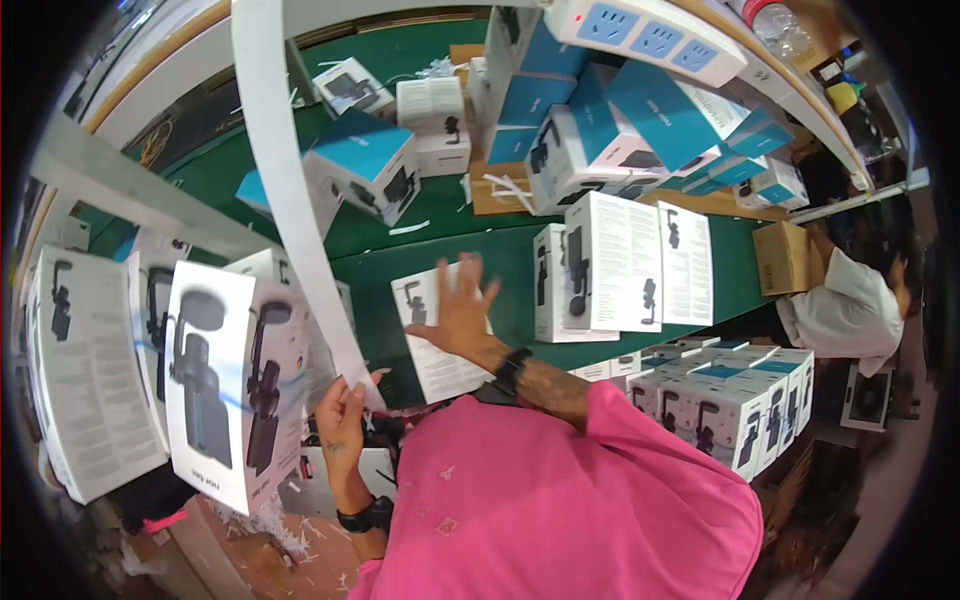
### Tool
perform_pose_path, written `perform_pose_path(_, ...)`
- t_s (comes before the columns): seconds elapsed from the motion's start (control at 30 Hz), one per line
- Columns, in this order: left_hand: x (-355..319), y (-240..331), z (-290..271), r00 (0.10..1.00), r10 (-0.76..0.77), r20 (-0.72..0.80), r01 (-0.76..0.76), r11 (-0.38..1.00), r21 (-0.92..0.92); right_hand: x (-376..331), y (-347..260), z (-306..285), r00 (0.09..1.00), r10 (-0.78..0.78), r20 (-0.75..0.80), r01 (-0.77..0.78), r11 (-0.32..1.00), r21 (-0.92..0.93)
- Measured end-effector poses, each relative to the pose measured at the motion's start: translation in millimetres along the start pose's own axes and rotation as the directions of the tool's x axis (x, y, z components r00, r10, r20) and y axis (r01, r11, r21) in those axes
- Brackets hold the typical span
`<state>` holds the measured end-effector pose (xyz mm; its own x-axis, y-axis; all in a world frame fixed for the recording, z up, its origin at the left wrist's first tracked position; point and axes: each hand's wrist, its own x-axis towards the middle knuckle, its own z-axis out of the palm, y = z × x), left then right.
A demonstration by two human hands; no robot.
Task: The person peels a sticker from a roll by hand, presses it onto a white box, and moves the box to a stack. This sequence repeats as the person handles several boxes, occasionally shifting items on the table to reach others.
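Observation:
A long white strip (290, 205), like a paper band or tape, runs down from the top of the view. My left hand (343, 412) is closed, pinching the strip's lower end between thumb and fingers near the table's front edge. A white printed box (420, 355) lies on the green table (475, 235), a gadget pictured on its upper face. Over that box my right hand (458, 310) is spread flat, fingers apart and slightly blurred. Whether its palm touches the box I cannot tell. Dark bands circle both wrists.
White boxes (610, 255) stand just right of my right hand. Larger ones (212, 370) are stacked at left. Blue-and-white boxes (365, 150) fill the back, under a power strip (645, 38). More boxes (715, 400) sit lower right. Another person's sleeve (845, 305) shows beside a brown carton (780, 258).

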<state>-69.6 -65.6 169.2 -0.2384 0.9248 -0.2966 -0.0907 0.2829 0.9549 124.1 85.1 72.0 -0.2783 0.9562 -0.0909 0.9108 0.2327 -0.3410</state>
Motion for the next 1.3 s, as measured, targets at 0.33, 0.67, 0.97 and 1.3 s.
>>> perform_pose_path(0.33,3,-3,12,0.997,-0.050,0.064,0.049,0.999,0.020,-24,-24,-2,0.975,0.166,0.147,-0.176,0.982,0.061)
perform_pose_path(0.67,-4,-16,5,0.999,-0.012,0.048,0.016,0.997,-0.071,-25,-30,-7,0.978,0.184,0.093,-0.195,0.973,0.126)
perform_pose_path(0.97,-18,21,3,0.998,0.043,-0.040,-0.048,0.991,-0.126,-100,38,-219,0.998,0.059,0.017,-0.061,0.932,0.358)
perform_pose_path(1.3,-5,14,7,0.996,0.048,0.072,-0.042,0.995,-0.085,-89,262,-352,0.672,0.644,-0.366,-0.674,0.737,0.059)
